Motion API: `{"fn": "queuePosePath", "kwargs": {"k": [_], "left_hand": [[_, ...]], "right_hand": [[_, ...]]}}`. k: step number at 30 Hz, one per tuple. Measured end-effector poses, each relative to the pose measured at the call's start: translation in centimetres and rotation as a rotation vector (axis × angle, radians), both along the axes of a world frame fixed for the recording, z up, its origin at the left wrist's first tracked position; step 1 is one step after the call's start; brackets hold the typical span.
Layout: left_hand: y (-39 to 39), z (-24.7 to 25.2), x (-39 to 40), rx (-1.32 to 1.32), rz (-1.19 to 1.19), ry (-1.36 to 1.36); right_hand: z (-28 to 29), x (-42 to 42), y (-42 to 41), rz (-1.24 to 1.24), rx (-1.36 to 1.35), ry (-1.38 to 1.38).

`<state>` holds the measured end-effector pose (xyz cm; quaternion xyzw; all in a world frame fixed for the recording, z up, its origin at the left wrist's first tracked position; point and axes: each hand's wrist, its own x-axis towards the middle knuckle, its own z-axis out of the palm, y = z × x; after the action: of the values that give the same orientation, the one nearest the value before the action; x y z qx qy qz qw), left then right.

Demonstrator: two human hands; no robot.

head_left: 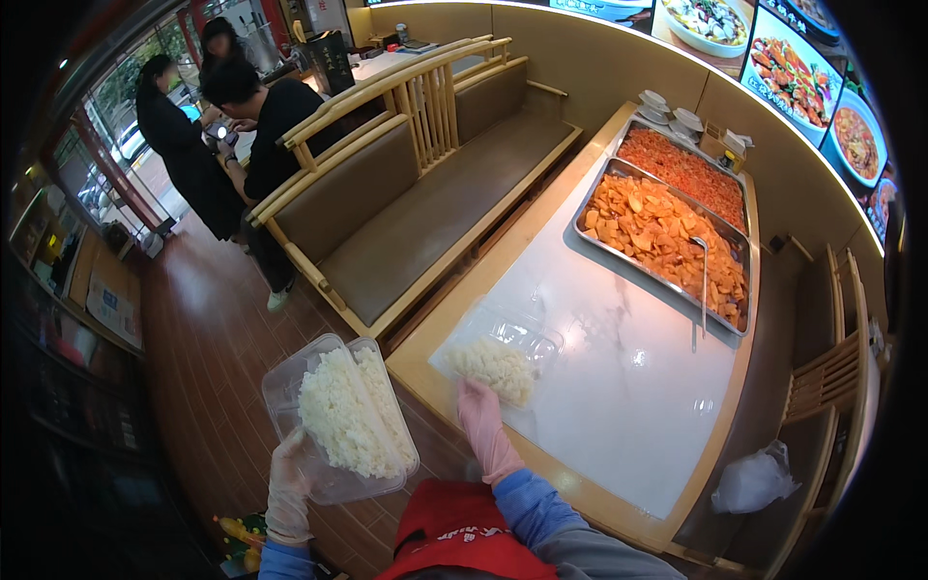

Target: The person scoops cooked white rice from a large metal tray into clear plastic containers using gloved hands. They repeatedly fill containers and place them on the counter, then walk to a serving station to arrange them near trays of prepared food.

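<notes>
My left hand [288, 464], in a pale disposable glove, holds clear plastic food containers off the table's near left side. Two are visible, overlapping: a front container [286, 395] and another partly hidden behind it, both with white rice [337, 417]. My right hand [480, 417], in a pinkish glove, pinches the near left edge of another clear container [533, 330] at the table's corner. Rice [500, 370] fills its near part, and its far part shows bare plastic. The right fingertips are partly hidden at the rim.
On the table [623, 435] stand a steel tray of orange chunky food [652, 225] with a spoon [703, 283], and a tray of red shredded food [681, 170]. Stacked bowls [656, 105] sit behind. A bench [449, 188] adjoins; several people [275, 138] stand beyond. A plastic bag [754, 478] lies at right.
</notes>
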<state>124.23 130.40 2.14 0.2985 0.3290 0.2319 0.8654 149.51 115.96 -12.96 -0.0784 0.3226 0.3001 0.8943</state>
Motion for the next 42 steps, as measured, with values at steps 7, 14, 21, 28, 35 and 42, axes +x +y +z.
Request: {"fn": "queuePosePath", "kwargs": {"k": [7, 14, 21, 28, 35, 42], "left_hand": [[8.0, -0.4, 7.2, -0.017, -0.121, 0.061], [13.5, 0.5, 15.6, -0.003, -0.392, 0.057], [18.4, -2.6, 19.6, -0.059, -0.563, 0.057], [18.7, -2.3, 23.8, 0.008, -0.619, 0.095], [18.0, -3.1, 26.3, 0.002, -0.722, 0.087], [15.1, -1.4, 29.0, -0.03, -0.724, 0.078]], "right_hand": [[1.0, 1.1, 3.3, -0.042, 0.016, 0.104], [1.9, -1.8, 4.2, -0.131, -0.062, 0.161], [3.9, -4.2, 6.2, -0.17, 0.048, 0.173], [3.6, -6.3, 7.1, -0.23, 0.187, 0.291], [5.7, -5.2, 5.4, 0.236, 0.057, 0.235], [10.9, -0.3, -1.3, 0.878, -0.287, -0.33]]}}
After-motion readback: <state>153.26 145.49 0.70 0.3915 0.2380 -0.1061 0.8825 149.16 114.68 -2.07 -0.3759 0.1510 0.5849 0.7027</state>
